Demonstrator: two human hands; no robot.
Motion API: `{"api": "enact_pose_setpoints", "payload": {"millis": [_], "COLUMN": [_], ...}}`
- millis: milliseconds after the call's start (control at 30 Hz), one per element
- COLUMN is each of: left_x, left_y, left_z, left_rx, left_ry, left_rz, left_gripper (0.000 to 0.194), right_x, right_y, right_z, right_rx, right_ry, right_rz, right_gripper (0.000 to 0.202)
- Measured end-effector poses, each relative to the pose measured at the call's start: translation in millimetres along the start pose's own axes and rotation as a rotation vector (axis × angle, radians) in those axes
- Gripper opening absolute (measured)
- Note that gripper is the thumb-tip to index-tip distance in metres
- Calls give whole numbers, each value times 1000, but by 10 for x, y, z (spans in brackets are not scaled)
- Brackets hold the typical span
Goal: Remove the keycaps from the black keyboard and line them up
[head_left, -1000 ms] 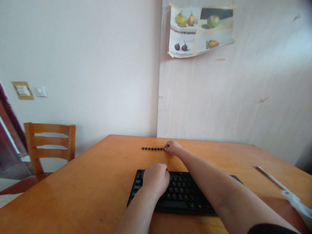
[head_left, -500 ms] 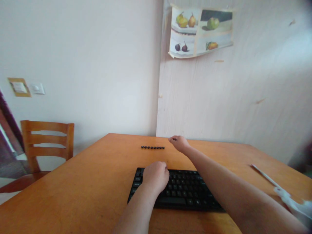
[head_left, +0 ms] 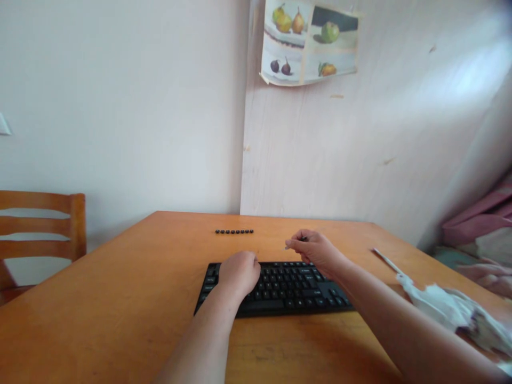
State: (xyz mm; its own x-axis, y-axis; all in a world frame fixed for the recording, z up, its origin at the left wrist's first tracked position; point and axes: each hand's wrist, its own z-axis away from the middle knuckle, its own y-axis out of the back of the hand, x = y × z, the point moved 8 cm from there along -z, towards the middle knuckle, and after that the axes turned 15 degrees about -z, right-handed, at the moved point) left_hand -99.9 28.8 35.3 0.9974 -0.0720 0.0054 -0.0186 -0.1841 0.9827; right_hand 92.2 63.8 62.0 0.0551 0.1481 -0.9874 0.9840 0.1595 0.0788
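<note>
A black keyboard (head_left: pixel 276 288) lies on the wooden table (head_left: pixel 132 298). My left hand (head_left: pixel 239 273) rests closed on the keyboard's left part; whether it holds anything is hidden. My right hand (head_left: pixel 314 248) is above the keyboard's back edge, its fingers pinched, with a small dark thing (head_left: pixel 304 239) showing between them, too small to name. Behind the keyboard, several small black pieces (head_left: pixel 232 232) lie in a straight row on the table.
At the right lie a thin white stick (head_left: pixel 386 260) and a crumpled white cloth or bag (head_left: pixel 436 306). A wooden chair (head_left: pixel 78 226) stands at the left. Fruit pictures (head_left: pixel 310 45) hang on the wall. Pink fabric (head_left: pixel 480 213) is at the far right.
The view has turned to the right. My right hand has come back from the table's far side towards the keyboard. My left hand stays on the keyboard.
</note>
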Motion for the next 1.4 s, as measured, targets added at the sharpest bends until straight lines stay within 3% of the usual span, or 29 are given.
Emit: {"api": "enact_pose_setpoints", "payload": {"millis": [200, 467, 1400], "left_x": [2, 7, 21], "left_y": [13, 14, -22], "left_z": [0, -3, 5], "left_rx": [-8, 13, -16], "left_ry": [7, -2, 15], "left_rz": [-1, -1, 29], "left_gripper": [26, 27, 31], "right_x": [92, 78, 59], "right_y": [-62, -226, -592], "right_z": [153, 78, -8], "right_rx": [50, 84, -20], "right_ry": [52, 217, 198], "right_rz": [173, 420, 842], "right_gripper": [42, 31, 15]}}
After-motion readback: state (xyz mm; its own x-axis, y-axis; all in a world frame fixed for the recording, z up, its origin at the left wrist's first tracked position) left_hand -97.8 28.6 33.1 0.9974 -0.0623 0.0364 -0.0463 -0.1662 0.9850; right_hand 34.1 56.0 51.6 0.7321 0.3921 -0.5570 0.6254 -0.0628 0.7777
